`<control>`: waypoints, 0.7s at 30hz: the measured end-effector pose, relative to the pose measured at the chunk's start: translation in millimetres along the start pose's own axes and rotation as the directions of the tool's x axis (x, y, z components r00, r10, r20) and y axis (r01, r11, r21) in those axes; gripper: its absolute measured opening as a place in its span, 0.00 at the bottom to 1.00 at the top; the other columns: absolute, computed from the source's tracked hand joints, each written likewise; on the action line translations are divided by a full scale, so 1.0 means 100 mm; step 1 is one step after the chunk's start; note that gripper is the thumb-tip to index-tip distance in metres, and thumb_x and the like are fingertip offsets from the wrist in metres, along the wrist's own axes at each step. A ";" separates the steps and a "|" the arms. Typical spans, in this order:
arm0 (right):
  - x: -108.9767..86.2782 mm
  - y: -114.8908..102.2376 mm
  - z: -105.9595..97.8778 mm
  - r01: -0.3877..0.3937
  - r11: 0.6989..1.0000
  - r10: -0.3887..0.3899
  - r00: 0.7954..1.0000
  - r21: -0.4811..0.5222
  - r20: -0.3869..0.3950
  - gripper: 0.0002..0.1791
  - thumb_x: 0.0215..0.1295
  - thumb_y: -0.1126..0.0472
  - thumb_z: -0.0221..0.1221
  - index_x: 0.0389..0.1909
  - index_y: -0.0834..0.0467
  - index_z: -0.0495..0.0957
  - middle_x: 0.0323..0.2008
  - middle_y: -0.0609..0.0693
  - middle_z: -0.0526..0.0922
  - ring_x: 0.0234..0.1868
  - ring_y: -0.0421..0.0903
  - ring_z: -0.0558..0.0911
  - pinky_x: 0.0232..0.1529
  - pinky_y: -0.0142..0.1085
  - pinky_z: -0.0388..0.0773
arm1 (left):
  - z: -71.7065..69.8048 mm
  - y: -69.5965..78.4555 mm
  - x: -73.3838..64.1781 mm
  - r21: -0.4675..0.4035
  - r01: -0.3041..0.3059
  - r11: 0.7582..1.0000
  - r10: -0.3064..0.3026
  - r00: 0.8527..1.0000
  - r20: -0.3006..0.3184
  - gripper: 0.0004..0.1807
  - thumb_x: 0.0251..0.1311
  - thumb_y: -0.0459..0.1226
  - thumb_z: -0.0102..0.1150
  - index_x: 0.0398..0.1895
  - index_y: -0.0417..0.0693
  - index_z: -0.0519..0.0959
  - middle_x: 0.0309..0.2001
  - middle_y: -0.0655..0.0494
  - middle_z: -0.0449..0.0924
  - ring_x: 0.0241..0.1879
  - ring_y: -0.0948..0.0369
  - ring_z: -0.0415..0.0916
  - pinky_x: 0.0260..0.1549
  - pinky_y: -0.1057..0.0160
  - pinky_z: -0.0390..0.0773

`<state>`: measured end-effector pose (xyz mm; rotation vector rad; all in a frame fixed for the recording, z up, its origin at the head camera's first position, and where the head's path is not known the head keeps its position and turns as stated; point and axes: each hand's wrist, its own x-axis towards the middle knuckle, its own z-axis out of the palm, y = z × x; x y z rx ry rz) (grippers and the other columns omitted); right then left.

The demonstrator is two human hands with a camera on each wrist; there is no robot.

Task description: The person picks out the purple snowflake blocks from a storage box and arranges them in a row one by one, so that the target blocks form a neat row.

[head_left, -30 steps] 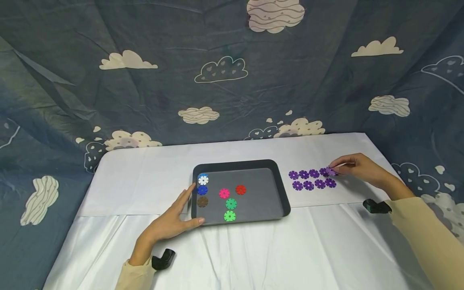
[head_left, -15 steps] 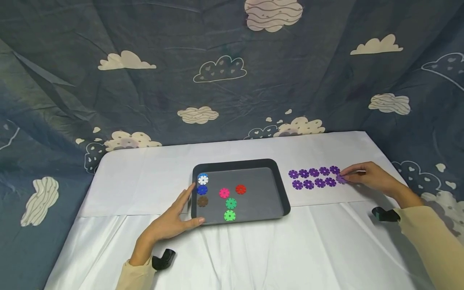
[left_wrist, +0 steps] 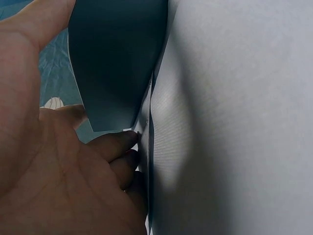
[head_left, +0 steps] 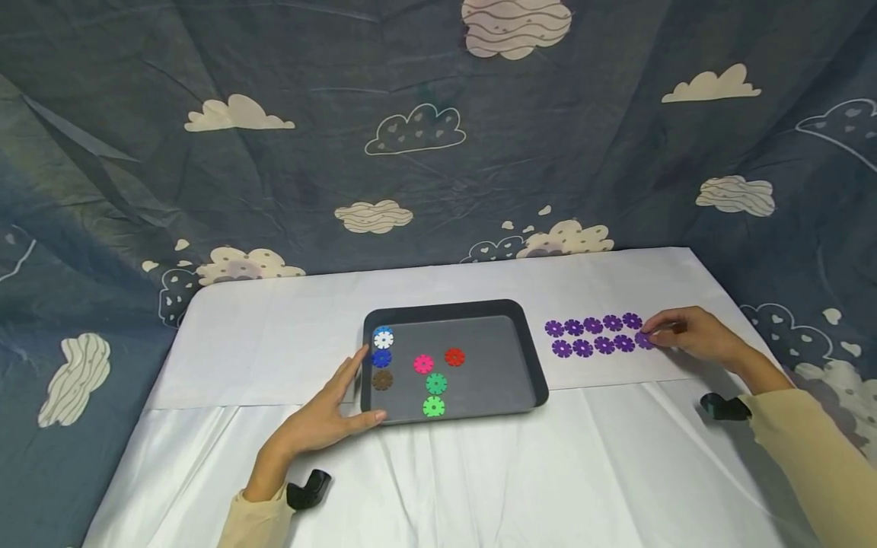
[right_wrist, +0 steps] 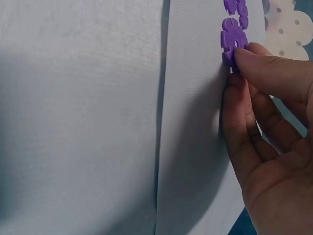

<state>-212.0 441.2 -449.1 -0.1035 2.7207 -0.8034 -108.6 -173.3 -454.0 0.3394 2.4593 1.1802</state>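
Note:
My right hand (head_left: 692, 335) pinches a purple snowflake disc (right_wrist: 233, 41) by its edge, thumb on the near face. This disc lies at the right end of the nearer of two rows. The other purple snowflake discs (head_left: 593, 326) lie flat on the white cloth beside it. At the left, my left hand (head_left: 322, 418) rests against the left end of the dark grey baking tray (head_left: 489, 380), fingers along the side and thumb at the front corner. In the left wrist view, the tray's outer wall (left_wrist: 117, 63) stands close to the fingers.
Inside the tray are loose discs: white (head_left: 384, 339), blue (head_left: 381, 358), brown (head_left: 382, 379), pink (head_left: 423, 364), red (head_left: 454, 357), green (head_left: 436, 383) and light green (head_left: 434, 406). A cloud-patterned dark curtain (head_left: 308, 183) hangs behind the white-covered table (head_left: 274, 320).
My right hand has moved right and nearer, from the end of the far row to the near row, setting a purple disc at each row's end. The left hand stays put.

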 end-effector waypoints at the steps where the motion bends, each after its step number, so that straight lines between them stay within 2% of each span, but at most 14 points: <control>1: 0.00 0.00 0.00 0.001 1.000 -0.001 1.000 -0.003 -0.003 0.14 0.68 0.61 0.62 0.51 0.61 0.83 0.51 0.63 0.83 0.43 0.48 0.76 0.36 0.31 0.78 | 0.00 0.00 0.00 0.000 0.001 1.000 -0.001 1.000 0.000 0.57 0.60 0.58 0.66 0.82 0.69 0.36 0.81 0.39 0.31 0.79 0.39 0.31 0.69 0.26 0.43; 11: 0.01 0.02 0.04 0.025 0.999 -0.026 0.999 -0.024 -0.029 0.14 0.68 0.60 0.63 0.51 0.62 0.83 0.50 0.62 0.83 0.40 0.45 0.76 0.35 0.29 0.76 | 0.00 -0.03 -0.01 -0.006 0.003 1.000 -0.003 1.000 -0.005 0.57 0.59 0.57 0.66 0.82 0.69 0.36 0.81 0.40 0.31 0.79 0.38 0.32 0.69 0.25 0.44; 14: 0.00 0.01 0.04 0.034 0.999 -0.035 0.998 -0.027 -0.058 0.14 0.70 0.59 0.62 0.52 0.62 0.82 0.51 0.63 0.83 0.43 0.47 0.78 0.36 0.29 0.78 | -0.01 -0.03 0.00 0.005 -0.010 1.000 0.010 1.000 -0.015 0.58 0.59 0.58 0.66 0.82 0.68 0.35 0.81 0.41 0.32 0.79 0.39 0.34 0.69 0.27 0.46; 16: -0.02 0.00 0.02 0.029 0.999 -0.031 0.994 -0.025 -0.102 0.18 0.72 0.54 0.60 0.55 0.61 0.81 0.55 0.64 0.81 0.46 0.52 0.79 0.39 0.32 0.78 | -0.03 -0.04 0.00 0.007 -0.020 1.000 0.020 0.999 -0.042 0.58 0.59 0.58 0.66 0.82 0.68 0.35 0.81 0.43 0.36 0.79 0.39 0.37 0.70 0.28 0.48; 18: -0.08 0.00 -0.03 0.033 0.999 -0.034 0.983 -0.009 -0.181 0.21 0.74 0.51 0.58 0.59 0.61 0.78 0.59 0.66 0.78 0.52 0.60 0.79 0.44 0.40 0.80 | -0.06 -0.03 -0.02 0.021 -0.034 0.999 0.036 0.996 -0.082 0.57 0.61 0.58 0.64 0.82 0.68 0.35 0.81 0.45 0.40 0.79 0.40 0.41 0.70 0.30 0.49; 19: -0.11 -0.01 -0.07 0.038 0.999 -0.039 0.973 -0.010 -0.227 0.23 0.75 0.49 0.56 0.60 0.61 0.77 0.60 0.67 0.77 0.55 0.62 0.78 0.46 0.45 0.81 | -0.09 -0.03 -0.03 0.026 -0.044 0.999 0.047 0.993 -0.109 0.55 0.63 0.58 0.63 0.82 0.68 0.35 0.81 0.46 0.42 0.78 0.40 0.42 0.71 0.31 0.49; 20: -0.14 0.00 -0.11 0.051 0.999 -0.052 0.959 -0.009 -0.279 0.25 0.75 0.48 0.55 0.62 0.61 0.76 0.61 0.67 0.77 0.57 0.65 0.77 0.49 0.43 0.81 | -0.13 -0.03 -0.04 0.040 -0.054 0.998 0.059 0.988 -0.143 0.52 0.65 0.57 0.60 0.82 0.68 0.37 0.81 0.46 0.44 0.78 0.41 0.44 0.72 0.33 0.50; 21: -0.18 -0.01 -0.14 0.062 0.998 -0.066 0.944 -0.025 -0.322 0.26 0.76 0.48 0.54 0.64 0.61 0.75 0.61 0.68 0.76 0.59 0.68 0.75 0.51 0.49 0.81 | -0.18 -0.02 -0.06 0.060 -0.064 0.996 0.074 0.980 -0.182 0.49 0.68 0.57 0.58 0.82 0.67 0.39 0.80 0.46 0.46 0.78 0.41 0.45 0.72 0.34 0.51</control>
